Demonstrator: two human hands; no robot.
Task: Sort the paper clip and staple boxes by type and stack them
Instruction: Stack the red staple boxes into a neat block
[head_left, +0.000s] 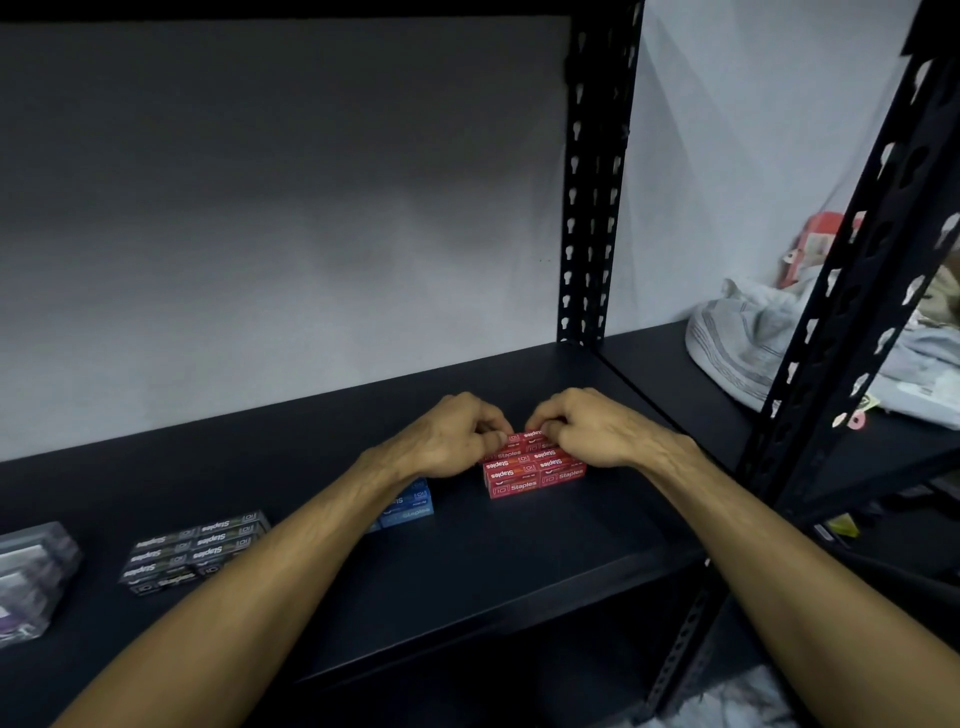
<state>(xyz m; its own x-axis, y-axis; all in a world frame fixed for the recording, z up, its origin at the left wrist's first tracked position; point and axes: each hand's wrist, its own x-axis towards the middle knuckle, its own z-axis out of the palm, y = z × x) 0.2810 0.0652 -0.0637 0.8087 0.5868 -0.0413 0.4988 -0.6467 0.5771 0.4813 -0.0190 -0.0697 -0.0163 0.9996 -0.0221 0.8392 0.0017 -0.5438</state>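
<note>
Black metal shelving (519, 545) stands against a pale grey wall, and its dark shelf board carries everything I am working with. Both my hands meet at the far end of the red staple boxes (535, 470), a tight block stacked in layers right of the shelf's middle. My left hand (447, 439) has its fingers curled in, pinching the block's far left top edge; my right hand (587, 428) does likewise on the far right top edge, knuckles up, so the two nearly touch. Just left of the red block, partly hidden under my left forearm, sit the blue staple boxes (410, 504). Further left and nearer lies a flat group of black staple boxes (195, 551). At the far left edge are clear plastic boxes (31, 577), contents too blurred to read. Beyond the upright post, on the right, lies a heap of pale cloth (753, 332).
</note>
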